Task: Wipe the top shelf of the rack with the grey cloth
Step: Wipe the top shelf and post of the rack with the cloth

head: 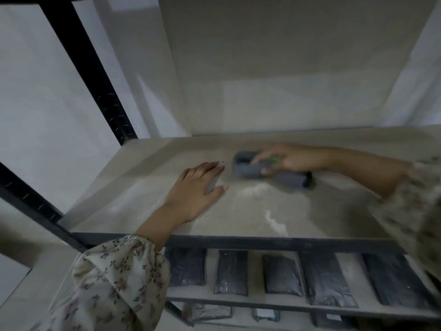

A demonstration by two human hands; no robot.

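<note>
**A:** Where is the grey cloth (291,179)?

**B:** It lies on the top shelf (148,187) of the rack (100,91), towards the far side and a little right of centre. It is blurred and reads as a long, dark grey bundle lying across the board.

**A:** Who has it?

**B:** The person's right hand (293,158) does. The arm comes in from the right. The fingers lie over the left part of the cloth and the thumb sits against its near side, so the hand grips it. A small green spot (274,159) shows by the fingers, but it is too blurred to name.

**A:** And the left hand (195,187)?

**B:** It rests palm down on the shelf, left of the cloth and just apart from it, with straight, slightly spread fingers that hold nothing. A grey patch shows under the fingertips, and it cannot be told whether that is shadow or fabric.

**A:** How does the shelf look?

**B:** It is a pale, dusty board, with a white streak (275,222) near the front rail (238,242), nearer than the cloth.

**A:** What else is in view?

**B:** Both arms wear floral sleeves (114,278). On the lower shelf (262,304), dark plastic packets (232,271) lie side by side in a row.
</note>
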